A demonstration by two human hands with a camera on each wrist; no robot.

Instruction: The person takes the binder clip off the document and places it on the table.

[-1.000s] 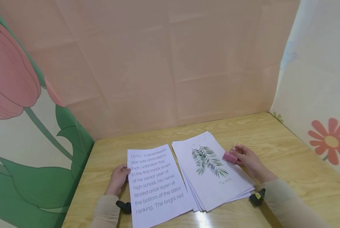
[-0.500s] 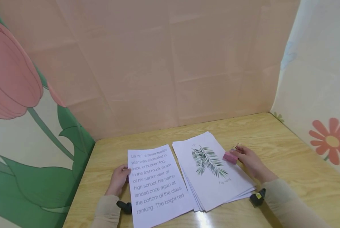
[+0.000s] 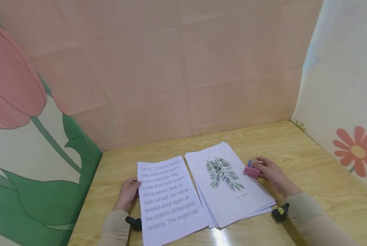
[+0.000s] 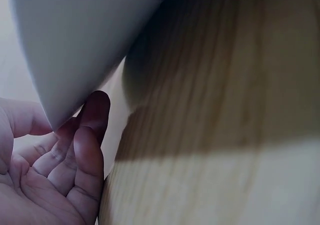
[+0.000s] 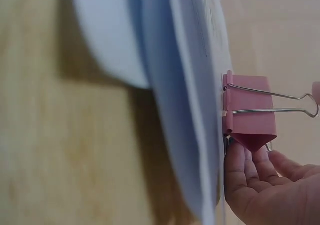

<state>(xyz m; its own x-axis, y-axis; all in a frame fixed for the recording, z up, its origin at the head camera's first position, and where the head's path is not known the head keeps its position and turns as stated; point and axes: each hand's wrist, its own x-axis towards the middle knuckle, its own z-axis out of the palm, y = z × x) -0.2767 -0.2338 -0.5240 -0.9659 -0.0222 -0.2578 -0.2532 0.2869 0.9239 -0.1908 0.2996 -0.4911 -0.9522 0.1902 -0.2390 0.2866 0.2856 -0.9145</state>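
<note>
My left hand (image 3: 129, 193) pinches the left edge of a printed text sheet (image 3: 168, 198), thumb over it and fingers beneath; in the left wrist view the sheet (image 4: 75, 40) lifts off the wood at its corner. My right hand (image 3: 271, 174) holds a pink binder clip (image 3: 251, 172) at the right edge of a fanned paper stack (image 3: 211, 205) topped by a palm-leaf print. In the right wrist view, fingers lie under the binder clip (image 5: 252, 105), its wire handles pointing away from the sheets. Whether its mouth bites the paper I cannot tell.
A small blue object (image 3: 250, 163), partly hidden, shows just beyond the pink clip, near wire loops. Both stacks lie side by side on a wood-grain table (image 3: 159, 150). A pink wall covering (image 3: 183, 68) stands behind, with flower-patterned panels at both sides.
My right hand and the pink binder clip have shifted slightly right, and a blue object now shows beyond them. The palm-leaf stack has shifted slightly left. My left hand stays put.
</note>
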